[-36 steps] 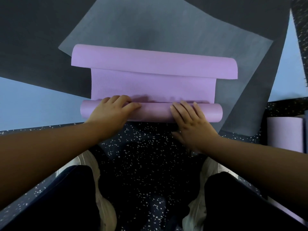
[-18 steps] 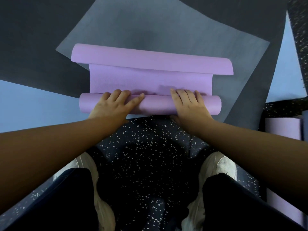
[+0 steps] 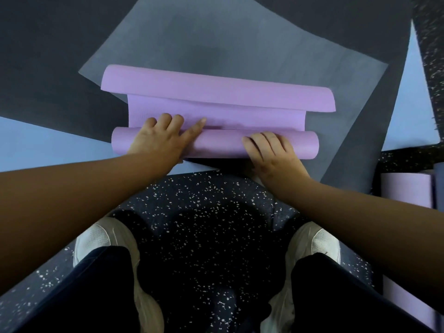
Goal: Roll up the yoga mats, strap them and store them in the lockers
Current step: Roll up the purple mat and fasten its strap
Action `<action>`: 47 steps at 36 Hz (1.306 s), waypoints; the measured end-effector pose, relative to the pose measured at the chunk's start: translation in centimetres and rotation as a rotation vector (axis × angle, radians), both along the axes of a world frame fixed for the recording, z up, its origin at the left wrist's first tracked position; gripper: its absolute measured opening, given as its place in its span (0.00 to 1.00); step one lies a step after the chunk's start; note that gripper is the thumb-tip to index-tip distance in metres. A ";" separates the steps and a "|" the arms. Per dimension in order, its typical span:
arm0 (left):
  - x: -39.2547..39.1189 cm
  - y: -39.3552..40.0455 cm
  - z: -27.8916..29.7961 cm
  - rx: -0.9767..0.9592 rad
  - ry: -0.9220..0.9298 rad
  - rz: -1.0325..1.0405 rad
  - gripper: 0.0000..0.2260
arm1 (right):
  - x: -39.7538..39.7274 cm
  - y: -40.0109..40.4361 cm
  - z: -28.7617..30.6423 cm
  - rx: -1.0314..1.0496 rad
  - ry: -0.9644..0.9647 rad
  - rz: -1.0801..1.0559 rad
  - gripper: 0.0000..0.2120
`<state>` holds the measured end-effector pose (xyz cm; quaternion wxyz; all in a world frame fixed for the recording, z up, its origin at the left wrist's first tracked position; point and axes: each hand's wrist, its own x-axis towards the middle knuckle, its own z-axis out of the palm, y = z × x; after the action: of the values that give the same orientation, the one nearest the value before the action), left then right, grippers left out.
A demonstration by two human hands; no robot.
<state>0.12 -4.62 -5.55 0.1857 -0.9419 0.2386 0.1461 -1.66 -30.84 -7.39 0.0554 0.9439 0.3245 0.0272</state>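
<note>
A purple yoga mat (image 3: 240, 115) lies across a grey mat in front of me. Its near end is wound into a tight roll (image 3: 216, 144), and its far end curls up in a loose fold (image 3: 216, 90). My left hand (image 3: 161, 138) presses on the left part of the roll, fingers reaching over its top and the index finger stretched out. My right hand (image 3: 271, 152) sits on the right part, fingers curled over the top of the roll and the thumb hidden below.
A grey mat (image 3: 216, 39), a dark mat (image 3: 36, 56) and a light blue mat (image 3: 48, 145) overlap on the speckled floor (image 3: 204, 212). A rolled lilac mat (image 3: 406, 191) stands at the right edge. My white shoes (image 3: 96, 236) are just behind the roll.
The roll has turned away from me and taken in more mat, so the flat strip is shorter. My left fingers moved over the roll's top; my right hand drew back and curled.
</note>
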 end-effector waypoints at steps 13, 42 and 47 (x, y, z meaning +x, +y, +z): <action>1.0 1.1 0.3 -0.157 -0.009 0.019 0.39 | 2.7 0.6 1.2 -0.138 0.074 -0.056 0.27; -9.4 1.3 -1.1 -0.516 0.009 -0.152 0.42 | -6.7 -2.9 1.8 0.119 0.269 0.099 0.17; -10.3 1.0 -2.1 -0.517 0.014 -0.208 0.43 | -7.5 -3.4 2.1 0.076 0.304 0.107 0.18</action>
<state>-10.23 -3.61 -7.67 -0.0485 -0.9275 0.3645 0.0671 -9.17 -34.28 -5.33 -0.0316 0.9199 0.3777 -0.1007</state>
